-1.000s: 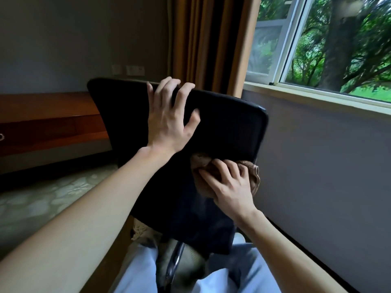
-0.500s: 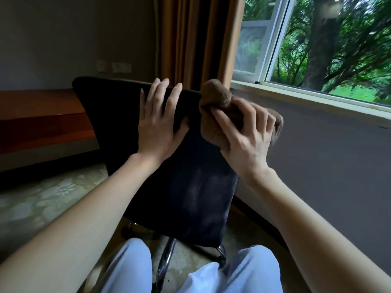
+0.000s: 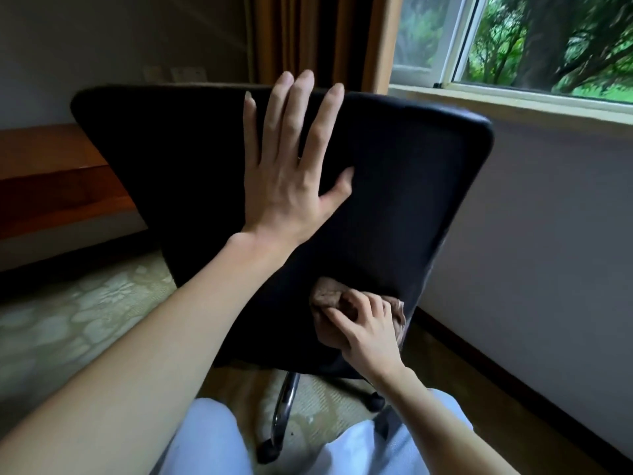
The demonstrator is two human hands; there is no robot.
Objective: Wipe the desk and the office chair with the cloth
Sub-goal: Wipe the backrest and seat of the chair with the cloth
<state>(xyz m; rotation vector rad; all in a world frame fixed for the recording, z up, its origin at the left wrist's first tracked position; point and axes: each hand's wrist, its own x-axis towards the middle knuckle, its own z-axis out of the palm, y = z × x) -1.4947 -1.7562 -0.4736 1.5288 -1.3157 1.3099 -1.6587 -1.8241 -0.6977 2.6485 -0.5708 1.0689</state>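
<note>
A: Black fabric, the backrest of the office chair [image 3: 394, 186], is filling the middle of the view. The left hand [image 3: 291, 173] is lying flat against it, fingers straight and spread, tips passing the top edge.

B: Right hand?

A: The right hand [image 3: 366, 334] is pressing a brown cloth [image 3: 325, 296] against the backrest's lower right corner, fingers curling round the bunched fabric. The hand is covering much of the cloth, so its full shape is not showing.

B: Desk?

A: The wooden desk [image 3: 51, 173] is showing at left behind the chair, cut off by the frame edge and partly covered by the backrest. The backrest is hiding the seat. A chrome post [image 3: 286, 402] and one black caster [image 3: 375, 401] are peeking out beneath, above pale blue trousers [image 3: 212, 440]. Trees beyond the window [image 3: 548, 46] are smearing into blur.
</note>
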